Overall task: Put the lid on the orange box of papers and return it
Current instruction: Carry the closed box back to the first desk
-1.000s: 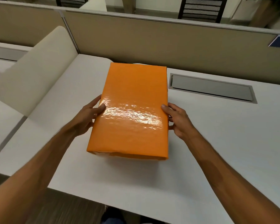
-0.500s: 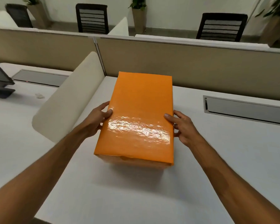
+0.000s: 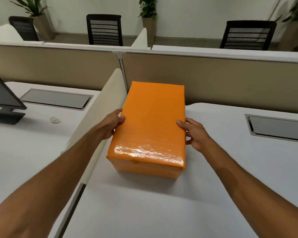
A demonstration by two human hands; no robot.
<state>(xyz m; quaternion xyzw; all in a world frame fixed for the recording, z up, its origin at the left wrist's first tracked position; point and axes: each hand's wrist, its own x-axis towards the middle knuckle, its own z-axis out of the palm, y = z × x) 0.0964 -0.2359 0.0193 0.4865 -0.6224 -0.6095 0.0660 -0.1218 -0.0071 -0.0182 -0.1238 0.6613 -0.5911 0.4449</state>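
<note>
The white desk (image 3: 162, 212) carries the lidded orange box (image 3: 151, 124), its far end near the beige partition (image 3: 230, 78).

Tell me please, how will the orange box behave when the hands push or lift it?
The orange box looks stiff, with straight edges, so it should slide as one piece. Its glossy wrapping may feel slippery, so the left hand and right hand need to press on both sides. Being broad and low, it probably will not tip.

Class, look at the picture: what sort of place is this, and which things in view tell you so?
Most likely an open-plan office: white desks split by a beige fabric partition panel, black mesh-backed office chairs behind, and a dark computer monitor on the next desk.
</note>
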